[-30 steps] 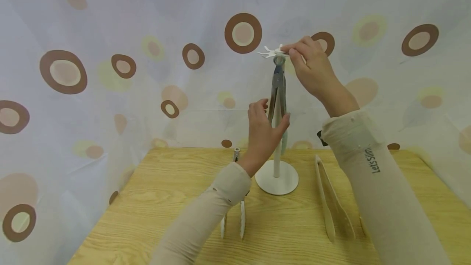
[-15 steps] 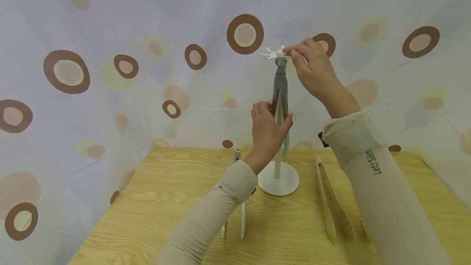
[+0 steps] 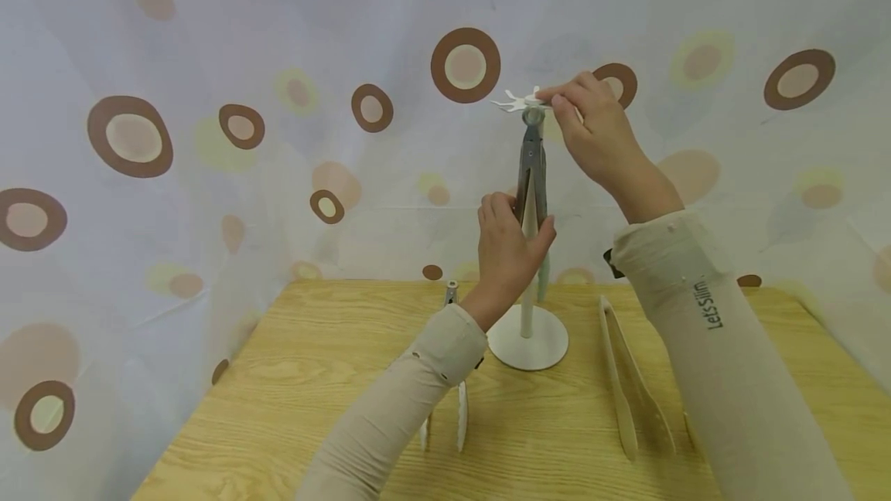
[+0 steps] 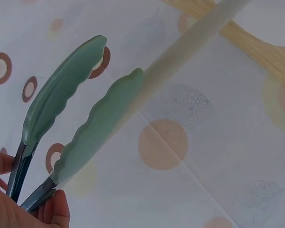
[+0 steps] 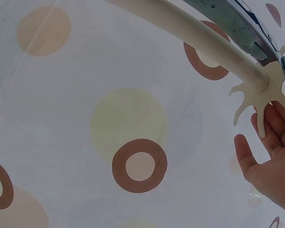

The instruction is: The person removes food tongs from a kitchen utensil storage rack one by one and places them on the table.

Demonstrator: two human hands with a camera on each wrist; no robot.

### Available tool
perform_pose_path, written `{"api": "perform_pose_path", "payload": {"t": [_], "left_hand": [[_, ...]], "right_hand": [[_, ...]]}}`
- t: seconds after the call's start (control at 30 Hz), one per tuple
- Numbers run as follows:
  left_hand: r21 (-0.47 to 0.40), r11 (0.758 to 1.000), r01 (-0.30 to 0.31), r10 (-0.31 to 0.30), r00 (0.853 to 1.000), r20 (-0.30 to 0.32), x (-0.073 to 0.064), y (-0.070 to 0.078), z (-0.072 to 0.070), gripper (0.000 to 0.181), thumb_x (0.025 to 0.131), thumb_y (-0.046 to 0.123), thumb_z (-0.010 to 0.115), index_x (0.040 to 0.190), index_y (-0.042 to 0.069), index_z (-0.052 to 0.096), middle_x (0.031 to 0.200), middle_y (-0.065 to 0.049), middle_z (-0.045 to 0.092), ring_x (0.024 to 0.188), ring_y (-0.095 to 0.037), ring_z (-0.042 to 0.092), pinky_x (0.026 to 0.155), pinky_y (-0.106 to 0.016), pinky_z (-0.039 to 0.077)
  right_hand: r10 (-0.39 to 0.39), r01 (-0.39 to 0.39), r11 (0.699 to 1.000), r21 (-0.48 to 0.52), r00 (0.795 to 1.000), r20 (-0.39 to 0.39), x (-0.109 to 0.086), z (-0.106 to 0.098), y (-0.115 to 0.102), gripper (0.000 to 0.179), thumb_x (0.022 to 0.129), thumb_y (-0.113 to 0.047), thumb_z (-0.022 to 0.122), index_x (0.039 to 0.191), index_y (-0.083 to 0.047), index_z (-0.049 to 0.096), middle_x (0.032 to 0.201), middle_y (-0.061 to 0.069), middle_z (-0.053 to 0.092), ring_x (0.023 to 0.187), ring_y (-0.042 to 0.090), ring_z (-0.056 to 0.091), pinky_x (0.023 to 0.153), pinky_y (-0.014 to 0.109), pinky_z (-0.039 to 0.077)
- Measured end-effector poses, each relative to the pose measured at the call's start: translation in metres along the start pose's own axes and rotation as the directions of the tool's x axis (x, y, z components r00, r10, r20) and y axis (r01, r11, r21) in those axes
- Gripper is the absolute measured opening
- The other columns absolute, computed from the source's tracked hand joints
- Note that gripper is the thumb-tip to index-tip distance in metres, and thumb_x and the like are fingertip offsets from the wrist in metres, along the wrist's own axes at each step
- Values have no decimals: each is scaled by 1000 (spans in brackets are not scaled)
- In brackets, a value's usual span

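My left hand (image 3: 510, 246) grips the metal arms of a pair of tongs (image 3: 532, 149), thumb on one side and fingers on the other. Green scalloped heads (image 4: 92, 128) hang downward and apart in the left wrist view. The tongs' top ring overlaps the many-hooked top (image 3: 515, 104) of a white utensil stand, whose pole rises from a round base (image 3: 527, 358). Up at that hooked top is my right hand (image 3: 595, 126), its fingers touching the hooks. In the right wrist view the thumb (image 5: 243, 154) stands apart from the hooks (image 5: 273, 80).
On the wooden table (image 3: 299, 362), metal-topped tongs (image 3: 462, 416) lie left of the base, partly behind the left sleeve. Beige tongs (image 3: 616, 385) lie to its right, with another beige edge beside the right sleeve. A patterned curtain (image 3: 390, 6) hangs behind.
My left hand has moved slightly right and closed its fingers in on the tongs' arms, which stand nearer together. The right hand stays at the hooked top.
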State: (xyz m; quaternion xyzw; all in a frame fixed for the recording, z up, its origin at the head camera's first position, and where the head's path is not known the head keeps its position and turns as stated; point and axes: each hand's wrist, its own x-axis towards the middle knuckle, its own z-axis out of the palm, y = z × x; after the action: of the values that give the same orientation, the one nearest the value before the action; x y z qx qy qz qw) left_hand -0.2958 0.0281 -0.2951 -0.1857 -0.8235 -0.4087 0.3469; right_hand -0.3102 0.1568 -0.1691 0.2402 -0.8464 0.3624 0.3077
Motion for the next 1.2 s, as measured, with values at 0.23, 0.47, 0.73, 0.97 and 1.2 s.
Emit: {"api": "perform_pose_path", "payload": {"t": [0.23, 0.47, 0.73, 0.97, 1.2], "left_hand": [[12, 1000, -10, 10, 1000, -1, 1, 0, -1, 38, 87, 25, 70, 104, 2, 44, 103, -10, 45, 93, -21, 44, 71, -29, 43], [35, 999, -40, 41, 999, -14, 2, 1, -3, 39, 87, 24, 70, 106, 2, 45, 102, -11, 46, 92, -22, 44, 72, -28, 43], [58, 997, -41, 42, 999, -26, 4, 2, -5, 40, 86, 25, 70, 105, 1, 45, 101, -11, 45, 91, -22, 44, 73, -30, 43], [58, 997, -45, 47, 999, -26, 5, 2, -5, 39, 86, 25, 70, 105, 2, 44, 100, -10, 45, 90, -21, 43, 72, -29, 43], [71, 996, -52, 55, 998, -35, 5, 2, -7, 39, 86, 25, 71, 104, 2, 44, 100, -11, 45, 90, -22, 44, 72, -30, 44]], "right_hand": [[-1, 1, 1000, 1, 1000, 0, 0, 0, 1, 39, 102, -16, 35, 123, 2, 62, 111, 20, 51, 104, 33, 37, 87, 45, 31], [3, -3, 1000, 8, 1000, 4, 1, 0, 2, 39, 102, -17, 35, 123, 2, 62, 112, 20, 51, 106, 33, 39, 89, 47, 32], [-8, 8, 1000, 14, 1000, 2, 2, -1, 4, 39, 102, -17, 35, 122, 2, 62, 111, 20, 51, 105, 34, 40, 89, 47, 32], [-13, 13, 1000, 16, 1000, -2, 2, 0, 4, 38, 102, -16, 35, 121, 3, 62, 110, 20, 50, 102, 34, 39, 88, 48, 32], [-12, 12, 1000, 12, 1000, 3, 2, 0, 4, 38, 103, -16, 35, 122, 3, 62, 111, 20, 50, 103, 34, 39, 88, 48, 31]]}}
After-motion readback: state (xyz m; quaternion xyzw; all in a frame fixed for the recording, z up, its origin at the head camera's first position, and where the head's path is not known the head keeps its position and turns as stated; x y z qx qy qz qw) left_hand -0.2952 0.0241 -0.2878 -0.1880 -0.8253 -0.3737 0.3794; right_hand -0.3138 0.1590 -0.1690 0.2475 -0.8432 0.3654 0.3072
